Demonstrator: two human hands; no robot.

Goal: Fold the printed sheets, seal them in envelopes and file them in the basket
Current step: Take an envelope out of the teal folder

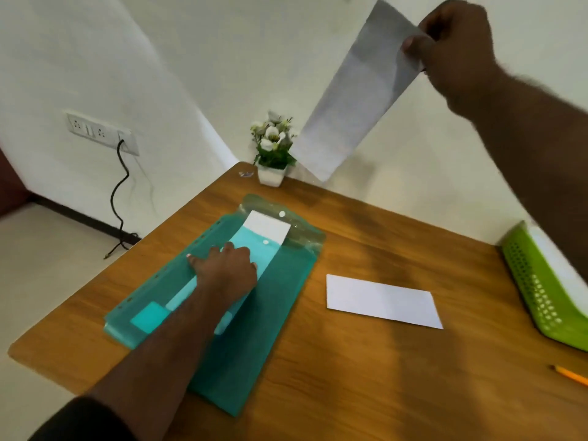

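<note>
- The wooden table [366,377] holds it all, so each thing stays near the hands.
- The green folder [280,300] lies flat on the table; more white paper [267,229] pokes out of its open end.
- The green basket [537,300] waits at the right edge, near enough to file into; something white seems to lie inside.
- The long white envelope [356,100] hangs high in the air, well apart from the table.
- The folded sheet [381,300] lies between folder and basket, likely ready to go inside the envelope.
- The right hand [458,49] pinches the envelope's top end, fingers curled tight.
- The left hand [226,265] rests flat on the folder with fingers spread, gripping nothing; I think it keeps the folder from sliding.
- The little flower pot [272,157] stands at the far edge, out of the way.
</note>
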